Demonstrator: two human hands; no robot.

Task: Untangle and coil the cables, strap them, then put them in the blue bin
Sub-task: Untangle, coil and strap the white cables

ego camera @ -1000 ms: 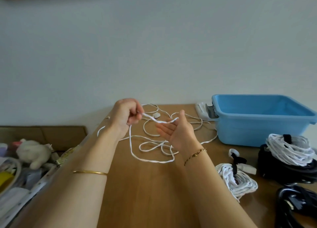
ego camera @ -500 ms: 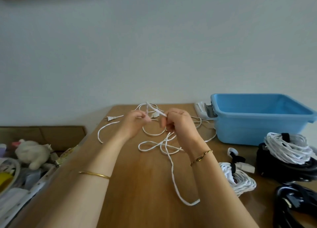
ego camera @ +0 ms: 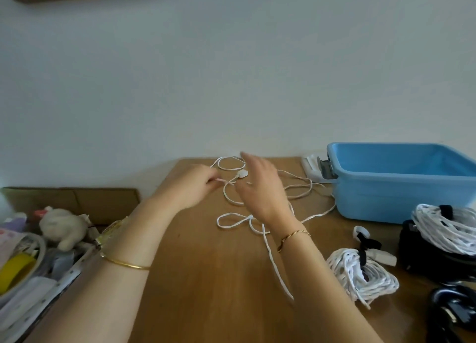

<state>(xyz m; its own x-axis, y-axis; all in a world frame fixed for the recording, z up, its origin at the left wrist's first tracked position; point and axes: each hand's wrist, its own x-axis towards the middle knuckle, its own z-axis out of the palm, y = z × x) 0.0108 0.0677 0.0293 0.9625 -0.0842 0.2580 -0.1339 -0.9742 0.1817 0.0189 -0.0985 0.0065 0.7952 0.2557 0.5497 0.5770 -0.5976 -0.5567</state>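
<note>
A loose white cable (ego camera: 270,252) lies tangled on the wooden table (ego camera: 206,291), with its plug (ego camera: 242,174) near the far edge. My left hand (ego camera: 193,188) pinches a strand of this cable just left of the plug. My right hand (ego camera: 260,185) hovers over the tangle with its fingers spread and straight, holding nothing. The blue bin (ego camera: 401,185) stands at the far right of the table. Two coiled, strapped white cables lie to the right, one (ego camera: 360,275) on the table and one (ego camera: 448,226) on a black object.
A black cable bundle (ego camera: 453,314) sits at the right front corner. A white device (ego camera: 313,167) lies behind the bin's handle. Left of the table is clutter with a plush toy (ego camera: 64,226) and a yellow tape roll (ego camera: 15,268). A wall rises right behind the table.
My right hand has let go of the cable and opened, rising over the tangle. My left hand keeps its pinch on the strand. The cable's long loop now trails toward the table's front.
</note>
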